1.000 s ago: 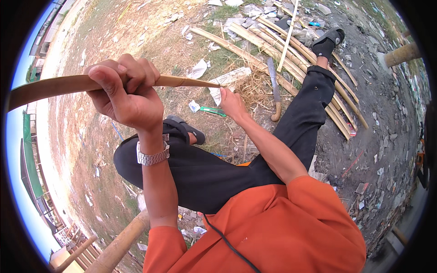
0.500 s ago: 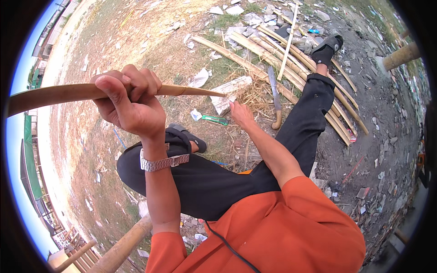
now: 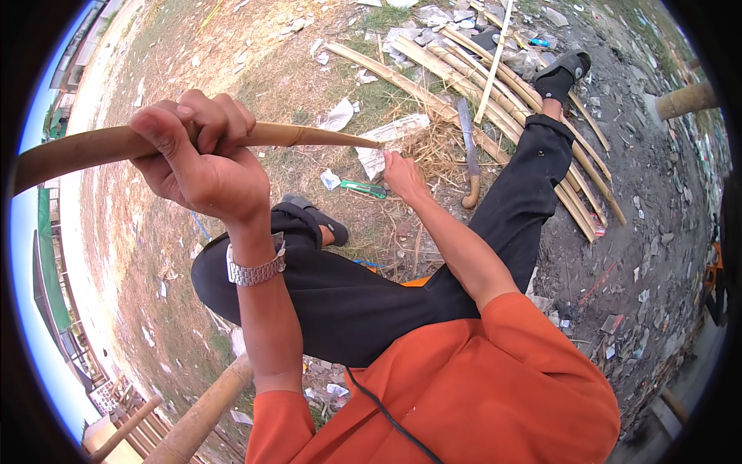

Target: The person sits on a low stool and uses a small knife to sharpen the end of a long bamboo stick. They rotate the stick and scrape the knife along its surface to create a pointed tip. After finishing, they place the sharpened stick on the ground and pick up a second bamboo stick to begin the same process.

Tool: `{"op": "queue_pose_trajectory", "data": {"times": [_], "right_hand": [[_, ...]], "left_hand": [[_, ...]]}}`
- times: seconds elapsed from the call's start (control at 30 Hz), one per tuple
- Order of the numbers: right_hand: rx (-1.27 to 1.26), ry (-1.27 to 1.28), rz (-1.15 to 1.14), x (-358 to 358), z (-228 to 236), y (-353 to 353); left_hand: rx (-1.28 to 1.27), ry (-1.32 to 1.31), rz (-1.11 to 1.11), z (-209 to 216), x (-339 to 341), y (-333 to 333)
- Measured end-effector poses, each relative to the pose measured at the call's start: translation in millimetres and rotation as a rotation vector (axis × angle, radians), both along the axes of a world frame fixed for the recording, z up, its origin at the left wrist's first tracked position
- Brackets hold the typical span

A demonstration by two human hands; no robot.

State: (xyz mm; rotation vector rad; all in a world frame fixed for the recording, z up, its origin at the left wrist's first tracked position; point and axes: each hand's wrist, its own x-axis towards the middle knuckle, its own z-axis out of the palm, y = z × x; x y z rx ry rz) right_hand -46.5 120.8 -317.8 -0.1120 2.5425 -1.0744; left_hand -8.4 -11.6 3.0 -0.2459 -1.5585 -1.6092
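Note:
My left hand (image 3: 202,151), wearing a metal watch on its wrist, is raised and wrapped around a long bamboo strip (image 3: 301,136). The strip runs out of view at the left and narrows to a thin end toward the right. Just below that end is my right hand (image 3: 406,176), its fingers curled closed; whatever they hold, if anything, is hidden. Behind those fingers lies a pale wooden block (image 3: 405,127) on the ground. A green utility knife (image 3: 363,189) rests left of my right hand, and a machete (image 3: 468,147) with a wooden handle lies to its right.
Several split bamboo strips (image 3: 502,116) lie piled at the far right, under and beside my outstretched leg. Dry straw (image 3: 440,155) surrounds the block. Paper scraps and rubble litter the ground. Bamboo poles (image 3: 205,410) stand at the lower left and the right (image 3: 686,100).
My left hand has shifted slightly left and up in the picture, with the bamboo strip still gripped. My right hand has moved a little up and left, its fingers staying near the strip's end.

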Motion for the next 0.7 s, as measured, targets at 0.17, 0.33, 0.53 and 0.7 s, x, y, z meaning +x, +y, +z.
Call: {"op": "queue_pose_trajectory", "data": {"times": [0.17,0.33,0.53,0.7], "right_hand": [[-0.044,-0.018,-0.011,2.1,6.5,-12.2],[0.125,0.066,0.035,7.8,-27.7,10.3],[0.114,0.266,0.069,8.3,-20.9,0.3],[0.284,0.308,0.091,0.2,-45.7,12.6]], "left_hand": [[0.028,0.003,0.007,-0.2,3.0,-1.1],[0.005,-0.001,-0.03,-0.2,0.2,3.0],[0.02,0.002,-0.03,-0.4,5.0,-1.1],[0.007,0.016,-0.007,-1.5,0.7,-2.1]]}}
